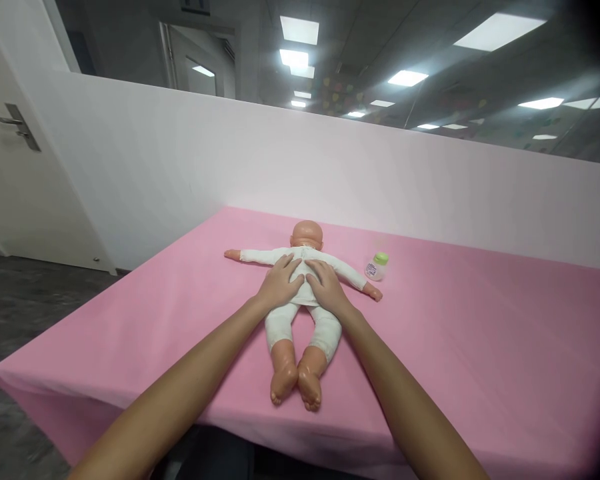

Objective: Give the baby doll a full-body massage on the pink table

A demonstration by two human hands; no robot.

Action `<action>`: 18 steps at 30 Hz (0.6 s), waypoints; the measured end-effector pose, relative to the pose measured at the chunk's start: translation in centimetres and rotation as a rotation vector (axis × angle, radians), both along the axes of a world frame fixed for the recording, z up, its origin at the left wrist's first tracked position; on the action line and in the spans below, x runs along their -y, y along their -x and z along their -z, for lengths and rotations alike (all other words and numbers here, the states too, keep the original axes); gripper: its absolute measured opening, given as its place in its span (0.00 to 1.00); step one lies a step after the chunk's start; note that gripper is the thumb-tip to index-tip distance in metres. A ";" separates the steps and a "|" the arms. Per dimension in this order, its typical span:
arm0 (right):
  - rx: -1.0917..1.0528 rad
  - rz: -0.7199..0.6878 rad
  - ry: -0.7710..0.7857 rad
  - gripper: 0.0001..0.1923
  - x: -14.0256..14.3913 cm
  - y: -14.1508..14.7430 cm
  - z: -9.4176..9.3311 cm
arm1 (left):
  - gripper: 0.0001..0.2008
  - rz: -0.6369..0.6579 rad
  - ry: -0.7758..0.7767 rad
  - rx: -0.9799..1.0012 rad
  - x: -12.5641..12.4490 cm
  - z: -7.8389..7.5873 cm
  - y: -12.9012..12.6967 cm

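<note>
A baby doll (300,320) in a white bodysuit lies face down on the pink tablecloth (480,347), head away from me, arms spread, bare feet toward me. My left hand (281,281) lies flat on the left side of the doll's back. My right hand (326,285) presses on the right side of the back, fingers spread. Both hands rest on the white cloth at the doll's waist; whether they pinch the fabric I cannot tell. A small baby bottle (376,267) with a green cap stands just right of the doll's right arm.
A white partition wall (330,160) runs along the table's far edge. A white door (15,173) with a metal handle stands at the left. The table's near edge and left corner drop to a dark floor (25,313).
</note>
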State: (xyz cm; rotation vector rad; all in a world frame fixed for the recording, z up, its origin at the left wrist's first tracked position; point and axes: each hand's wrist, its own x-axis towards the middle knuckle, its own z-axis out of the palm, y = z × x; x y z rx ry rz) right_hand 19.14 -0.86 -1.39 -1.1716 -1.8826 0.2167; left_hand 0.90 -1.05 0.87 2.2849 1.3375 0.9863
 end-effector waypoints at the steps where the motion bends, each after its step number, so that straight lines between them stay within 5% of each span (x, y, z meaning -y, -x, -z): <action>1: -0.002 0.000 0.003 0.21 0.0 0.0 0.0 | 0.27 0.000 -0.006 0.003 0.0 0.0 0.0; 18: 0.000 0.034 0.044 0.22 0.1 0.0 -0.1 | 0.25 -0.011 -0.057 0.002 0.1 -0.3 -0.1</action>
